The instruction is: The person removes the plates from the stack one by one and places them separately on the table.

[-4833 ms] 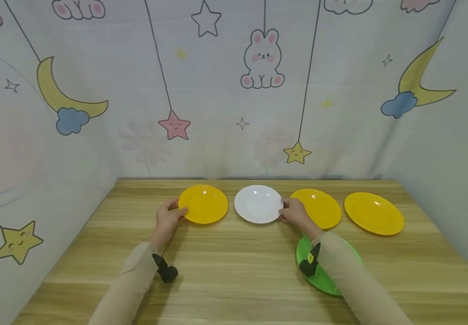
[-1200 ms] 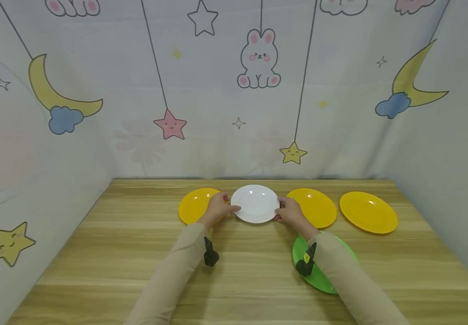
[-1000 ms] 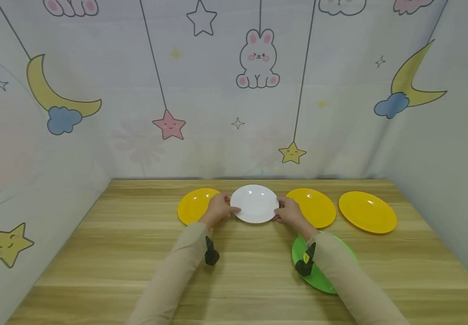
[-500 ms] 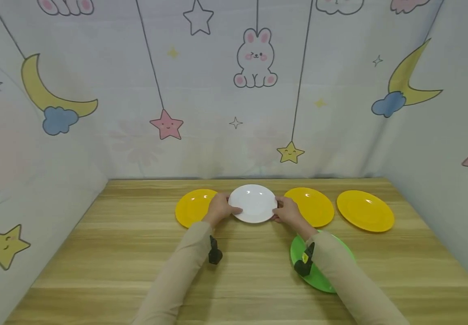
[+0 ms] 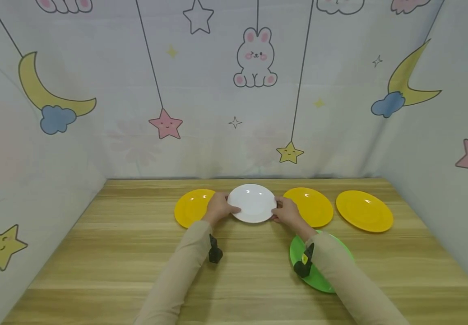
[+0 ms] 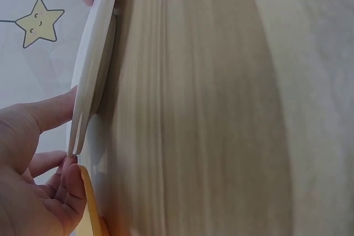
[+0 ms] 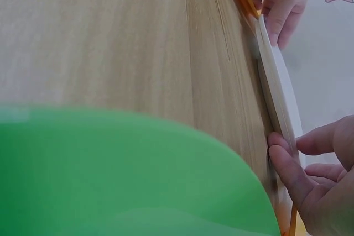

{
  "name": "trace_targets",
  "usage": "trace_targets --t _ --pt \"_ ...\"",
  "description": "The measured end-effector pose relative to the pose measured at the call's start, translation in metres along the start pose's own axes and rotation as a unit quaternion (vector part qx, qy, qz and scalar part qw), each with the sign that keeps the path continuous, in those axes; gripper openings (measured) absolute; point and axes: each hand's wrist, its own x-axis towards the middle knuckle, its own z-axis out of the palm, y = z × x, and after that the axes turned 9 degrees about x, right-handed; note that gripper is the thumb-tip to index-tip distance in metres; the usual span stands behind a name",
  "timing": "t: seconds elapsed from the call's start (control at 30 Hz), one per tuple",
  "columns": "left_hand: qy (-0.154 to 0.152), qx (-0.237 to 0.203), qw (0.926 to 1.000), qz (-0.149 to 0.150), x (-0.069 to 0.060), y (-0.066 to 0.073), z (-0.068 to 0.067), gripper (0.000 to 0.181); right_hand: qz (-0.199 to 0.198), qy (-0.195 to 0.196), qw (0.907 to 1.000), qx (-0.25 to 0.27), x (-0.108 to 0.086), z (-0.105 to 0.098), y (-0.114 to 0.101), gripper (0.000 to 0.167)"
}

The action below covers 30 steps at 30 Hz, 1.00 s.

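Note:
A white plate is at the back middle of the table, both hands on its rim. My left hand pinches its left edge, thumb on top and fingers at the underside. On the opposite edge, my right hand pinches the rim between thumb and fingers. The left wrist view shows a doubled line along the white rim; I cannot tell whether a second plate is beneath. A yellow plate lies just left, partly behind my left hand. Another yellow plate lies close on the right.
A third yellow plate lies farther right. Nearer me, a green plate is partly covered by my right forearm. The wooden table ends at a patterned curtain behind, with curtain on both sides too.
My left hand has let go of the left yellow plate and moved right to the white plate's left edge. My right hand stays on the white plate. The view has shifted slightly.

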Motion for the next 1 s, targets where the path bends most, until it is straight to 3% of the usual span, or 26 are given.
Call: trace_targets --t 0.47,0.77,1.0 --pt "0.013 -0.048 0.9988 0.002 0.0053 -0.0002 -0.0017 0.057 0.009 0.008 0.9999 -0.006 0.0003 0.0012 -0.0022 0.052" --pt "0.013 -0.148 0.9888 0.004 0.0061 -0.0028 -0.0033 0.053 0.01 0.011 0.9999 -0.004 0.0002 0.0007 -0.0007 0.052" --pt "0.019 -0.175 0.9842 0.018 0.0045 -0.0056 -0.0051 0.048 0.007 0.019 0.9998 -0.006 0.0006 0.0018 0.0014 0.052"
